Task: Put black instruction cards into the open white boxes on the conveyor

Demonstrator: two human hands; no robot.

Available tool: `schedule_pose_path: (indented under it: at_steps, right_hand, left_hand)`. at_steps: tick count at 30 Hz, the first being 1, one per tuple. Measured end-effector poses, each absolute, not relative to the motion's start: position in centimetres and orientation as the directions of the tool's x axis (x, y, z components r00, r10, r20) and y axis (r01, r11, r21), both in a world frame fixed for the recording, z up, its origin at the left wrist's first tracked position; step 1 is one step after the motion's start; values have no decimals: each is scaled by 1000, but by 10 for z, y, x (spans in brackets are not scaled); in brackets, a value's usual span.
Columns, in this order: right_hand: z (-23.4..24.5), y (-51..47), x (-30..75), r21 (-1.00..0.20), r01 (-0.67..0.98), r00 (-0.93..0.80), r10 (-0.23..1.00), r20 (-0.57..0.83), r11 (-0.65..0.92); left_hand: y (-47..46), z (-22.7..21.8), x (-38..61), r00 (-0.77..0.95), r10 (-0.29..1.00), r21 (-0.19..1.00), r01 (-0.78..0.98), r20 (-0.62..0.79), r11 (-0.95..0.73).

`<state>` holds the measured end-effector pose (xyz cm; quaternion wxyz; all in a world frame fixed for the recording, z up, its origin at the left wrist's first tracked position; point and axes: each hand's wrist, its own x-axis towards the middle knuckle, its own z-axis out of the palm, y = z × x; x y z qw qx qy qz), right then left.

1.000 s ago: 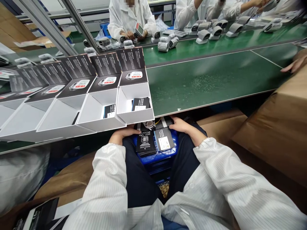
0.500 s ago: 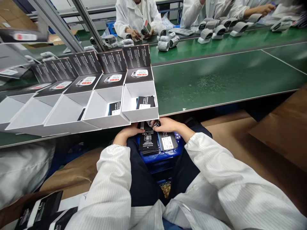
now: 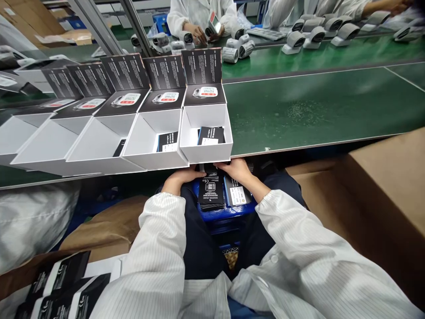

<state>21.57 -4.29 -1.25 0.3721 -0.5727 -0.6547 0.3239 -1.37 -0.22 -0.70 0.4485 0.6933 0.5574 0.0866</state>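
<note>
Between my knees, a stack of black printed booklets point(image 3: 211, 194) lies on a blue stool point(image 3: 217, 215). Beside it on the right are black cards with a white label point(image 3: 237, 195). My left hand point(image 3: 182, 178) has its thumb over the left edge of a black booklet point(image 3: 210, 169) at the far end of the stack; its other fingers are out of sight. Over the far end of the labelled cards, my right hand point(image 3: 238, 171) reaches toward the same booklet, its fingertips partly hidden under the table edge.
Several open white boxes point(image 3: 206, 153) with black lids line the green table point(image 3: 282, 108); some hold black cards. Grey-and-white devices point(image 3: 295, 40) stand across it, near co-workers in white coats point(image 3: 202, 15). Cardboard boxes point(image 3: 381, 186) flank my right; black packages point(image 3: 63, 283) lie lower left.
The view has shifted, so boxes and table sit higher and further right. A shiny round item by my right fingers no longer shows. My right hand's fingers have moved slightly apart from the left.
</note>
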Motion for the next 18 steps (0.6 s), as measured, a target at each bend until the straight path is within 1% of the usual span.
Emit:
schedule_pose_path:
  at_steps: [4, 6, 8, 10, 12, 16, 18]
  right_hand:
    - [-6, -46, 228, -835, 519, -153, 981, 123, 185]
    - [-5, -47, 241, -828, 526, -154, 979, 133, 196]
    - [-8, -47, 257, -820, 552, -68, 988, 137, 151]
    - [-13, -47, 273, -804, 590, 51, 991, 125, 71]
    - [-17, -48, 286, -775, 632, 95, 991, 97, 15]
    - [-20, -54, 296, -723, 690, -41, 999, 15, 39]
    - [-17, -60, 295, -716, 695, -80, 997, 16, 67]
  left_hand:
    - [2, -5, -14, 386, 831, 715, 699, -400, 19]
    - [3, -5, -14, 392, 823, 710, 704, -411, 19]
    - [3, -6, -15, 396, 817, 705, 709, -418, 17]
    - [4, -6, -16, 401, 812, 700, 714, -424, 13]
    - [4, -6, -16, 403, 808, 693, 721, -430, 9]
    - [3, -3, -14, 403, 804, 674, 739, -438, -3]
    - [2, 0, -12, 400, 806, 662, 749, -436, -13]
